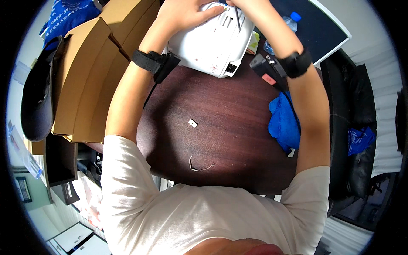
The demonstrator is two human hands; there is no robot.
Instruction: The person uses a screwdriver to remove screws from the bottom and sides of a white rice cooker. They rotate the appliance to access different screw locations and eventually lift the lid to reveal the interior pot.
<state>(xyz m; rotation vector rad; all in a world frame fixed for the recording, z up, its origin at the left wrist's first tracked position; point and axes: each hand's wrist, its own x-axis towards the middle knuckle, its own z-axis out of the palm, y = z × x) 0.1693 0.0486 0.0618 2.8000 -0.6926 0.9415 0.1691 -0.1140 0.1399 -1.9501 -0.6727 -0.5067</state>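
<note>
A white appliance (204,51) with small reddish flower prints, slots and a black socket lies at the far side of the dark table. My left hand (187,15) rests on its upper left part, fingers apart and thumb stretched across the housing. At the top edge, my right hand (240,2) is mostly cut off by the frame. Its visible fingertips close around a slim dark tool (237,19), which points down over the slotted side; its exact kind is unclear. On the table nearer me are a small white piece (193,123) and a thin bent wire piece (194,169).
Cardboard boxes (87,80) and a dark cap (40,97) stand at the left. Blue cloth (284,121) lies on the table's right side, near a bottle with a blue cap (295,17). A black chair (348,93) adjoins the right edge.
</note>
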